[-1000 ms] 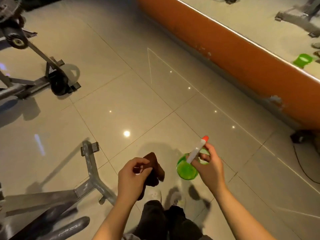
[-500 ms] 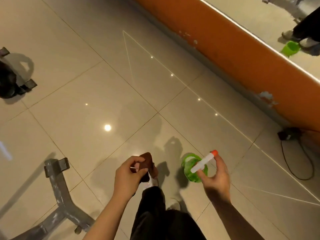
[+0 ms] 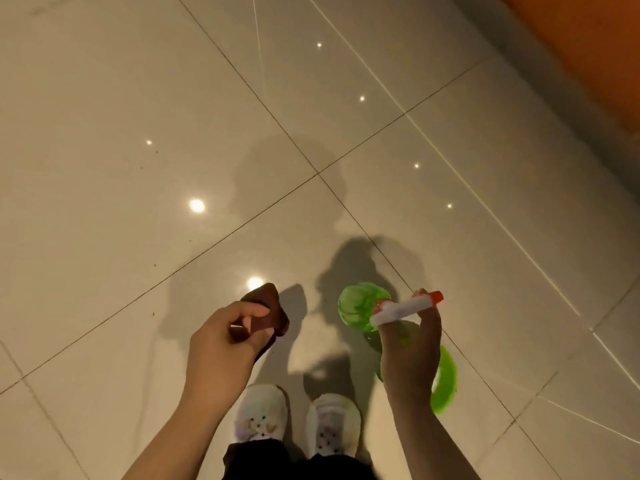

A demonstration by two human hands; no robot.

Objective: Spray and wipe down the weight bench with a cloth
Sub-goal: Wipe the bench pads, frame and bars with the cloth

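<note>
My left hand (image 3: 221, 344) grips a bunched dark brown cloth (image 3: 268, 313) low in the middle of the head view. My right hand (image 3: 410, 351) holds a green spray bottle (image 3: 360, 306) with a white sprayer head and an orange nozzle tip pointing right. Both hands hover above the tiled floor, in front of my body. No weight bench shows in this frame.
Glossy beige floor tiles (image 3: 138, 133) fill the view, with ceiling lights reflected in them. An orange wall base (image 3: 588, 46) runs along the top right. My two white shoes (image 3: 294, 424) stand at the bottom centre.
The view has swung down and to the right, so the grey metal bench frame at the left has dropped out of sight. Both hands still hold the cloth and the bottle.
</note>
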